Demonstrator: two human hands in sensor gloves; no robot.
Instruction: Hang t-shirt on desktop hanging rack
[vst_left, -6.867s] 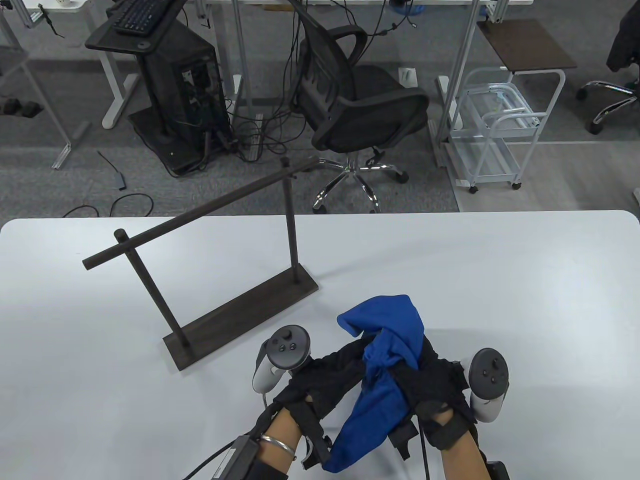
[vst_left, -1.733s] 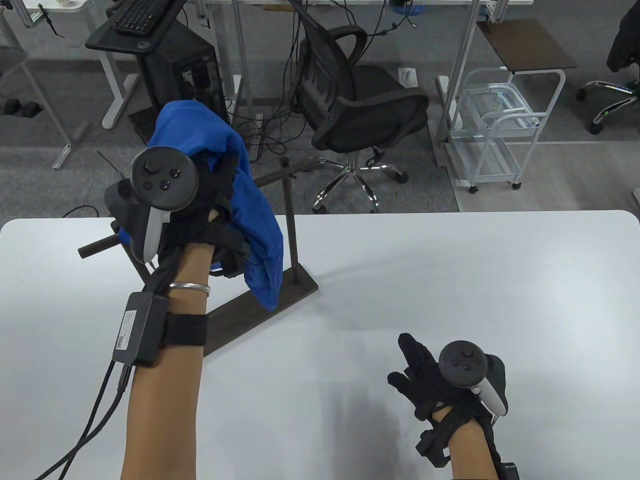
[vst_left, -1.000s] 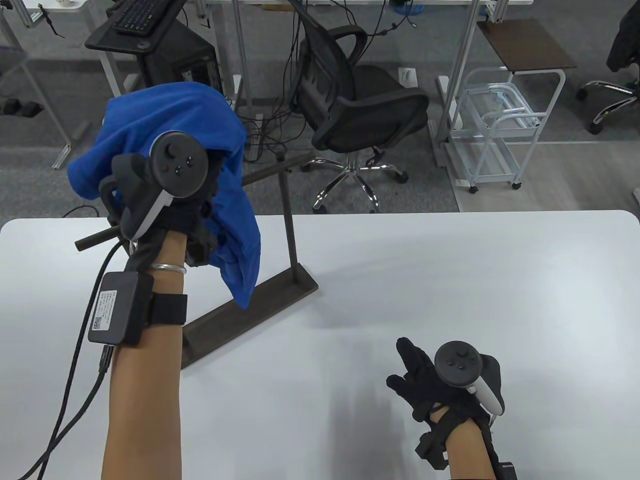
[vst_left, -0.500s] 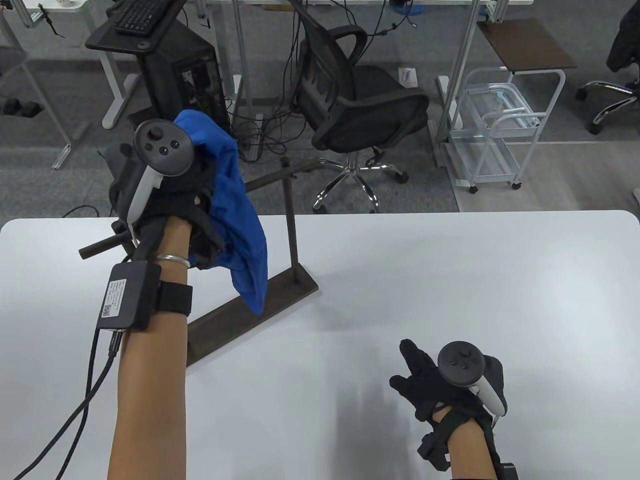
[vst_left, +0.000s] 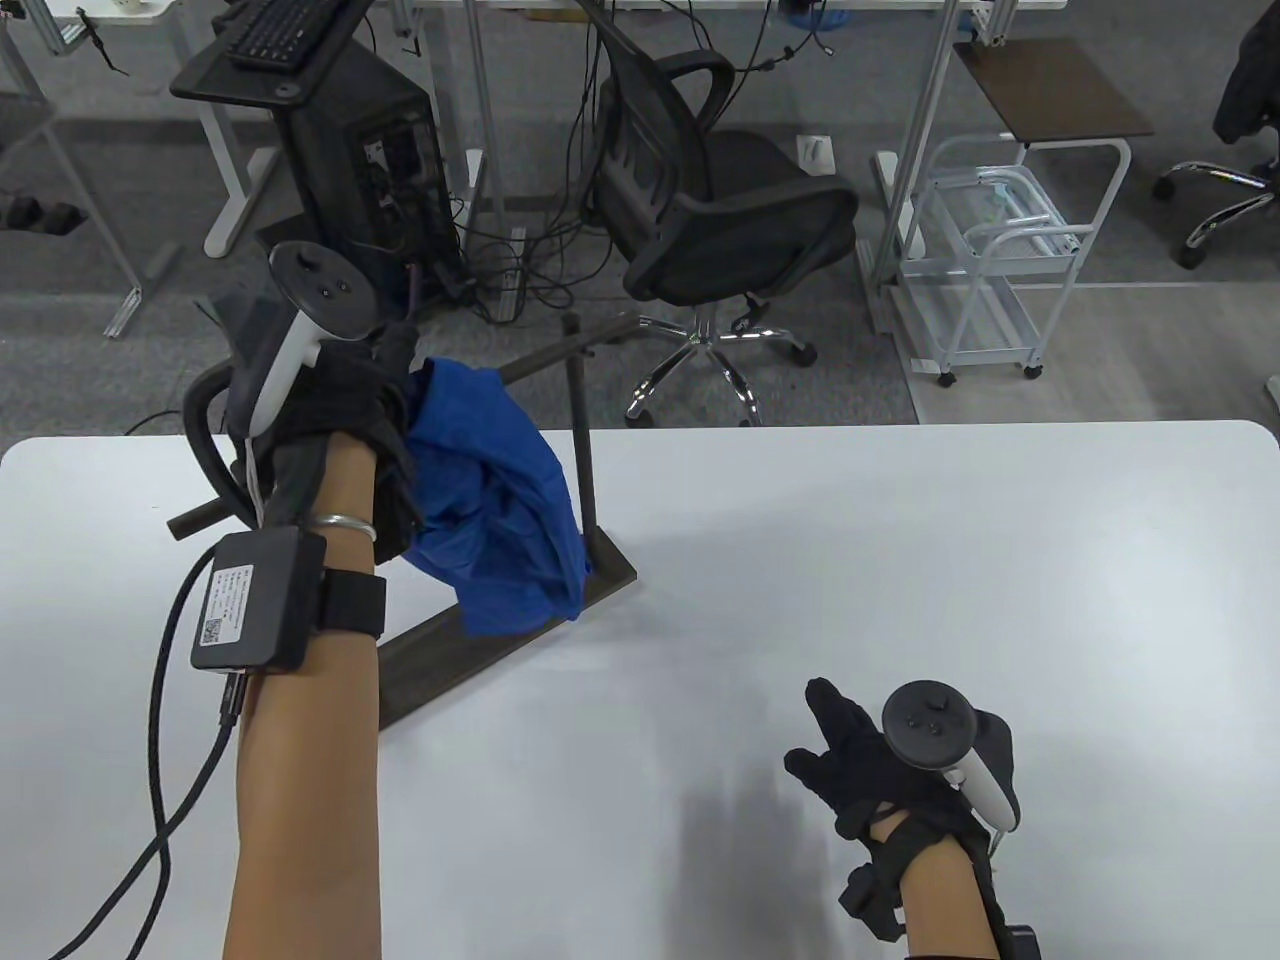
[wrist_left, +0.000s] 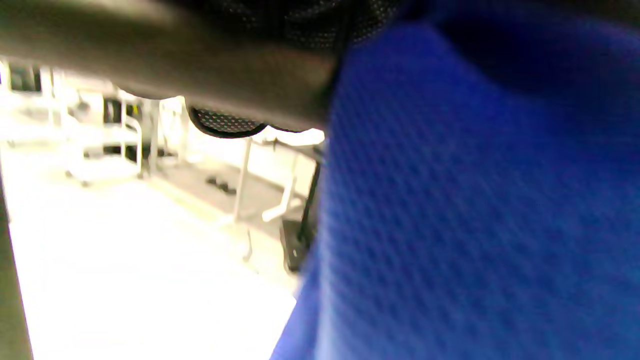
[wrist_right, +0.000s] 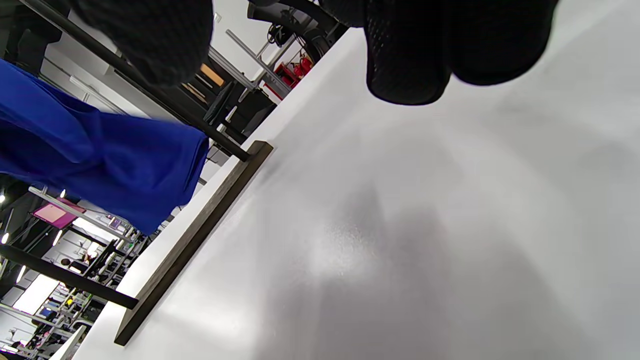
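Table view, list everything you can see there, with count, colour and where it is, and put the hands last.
Table: one, white, fills the lower half of the view.
Rack: one, dark brown, on the table's left part, bar running diagonally.
T-shirt: one, blue, bunched over the rack's bar, hanging toward the base.
Office chair: one, black, on the floor behind the table.
Computer tower: one, black, on the floor at back left.
Cart: one, white, on the floor at back right.
Left hand: black glove, at the rack's bar, against the t-shirt.
Right hand: black glove, fingers spread, above the table at lower right, holding nothing.
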